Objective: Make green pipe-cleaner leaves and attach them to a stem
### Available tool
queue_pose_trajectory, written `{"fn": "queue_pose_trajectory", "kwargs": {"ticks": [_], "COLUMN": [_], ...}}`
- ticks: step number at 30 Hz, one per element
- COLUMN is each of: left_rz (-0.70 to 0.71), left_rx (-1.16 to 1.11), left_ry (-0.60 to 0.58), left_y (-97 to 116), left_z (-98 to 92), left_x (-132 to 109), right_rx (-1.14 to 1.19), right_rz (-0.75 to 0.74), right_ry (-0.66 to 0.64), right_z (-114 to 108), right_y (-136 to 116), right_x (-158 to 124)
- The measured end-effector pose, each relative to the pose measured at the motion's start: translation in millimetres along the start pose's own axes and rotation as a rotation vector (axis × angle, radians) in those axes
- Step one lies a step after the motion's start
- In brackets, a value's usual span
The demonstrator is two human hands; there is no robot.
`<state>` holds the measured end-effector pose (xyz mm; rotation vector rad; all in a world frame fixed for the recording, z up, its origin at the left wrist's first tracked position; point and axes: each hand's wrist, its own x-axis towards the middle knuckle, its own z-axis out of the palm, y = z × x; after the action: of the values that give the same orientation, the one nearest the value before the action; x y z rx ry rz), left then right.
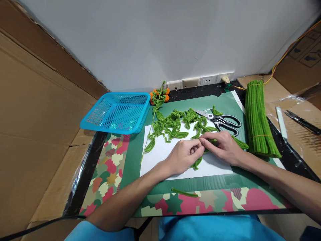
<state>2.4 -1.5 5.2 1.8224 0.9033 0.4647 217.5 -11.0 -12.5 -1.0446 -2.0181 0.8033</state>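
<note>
My left hand (187, 154) and my right hand (223, 147) meet over a white sheet of paper (156, 164), fingertips pinched together. What lies between the fingertips is hidden. Just below the left fingers a curled green pipe-cleaner piece (197, 163) shows, and I cannot tell whether it is held or lies on the paper. Several bent, leaf-shaped green pipe-cleaner pieces (173, 119) are heaped beyond my hands. Open scissors (220, 121) with black-and-grey handles rest behind my right hand. One short straight green pipe cleaner (184, 192) lies near the front edge.
A blue plastic basket (114, 129) stands at the back left. Beside it lies a green stem with orange flowers (166, 97). At right is a thick bundle of green pipe cleaners (259, 117), with a white-handled tool (281, 122) and black-handled tweezers or snips (304, 123) beyond.
</note>
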Motion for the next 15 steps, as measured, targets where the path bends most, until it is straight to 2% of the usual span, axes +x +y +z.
{"fn": "queue_pose_trajectory", "kwargs": {"ticks": [15], "left_rz": [0.002], "left_rx": [0.008], "left_ry": [-0.011], "left_y": [0.4], "left_z": [-0.6], "left_x": [-0.2], "right_rx": [-0.004], "right_rz": [0.008], "right_ry": [-0.012], "right_z": [-0.8], "right_y": [-1.5], "right_x": [1.5]}}
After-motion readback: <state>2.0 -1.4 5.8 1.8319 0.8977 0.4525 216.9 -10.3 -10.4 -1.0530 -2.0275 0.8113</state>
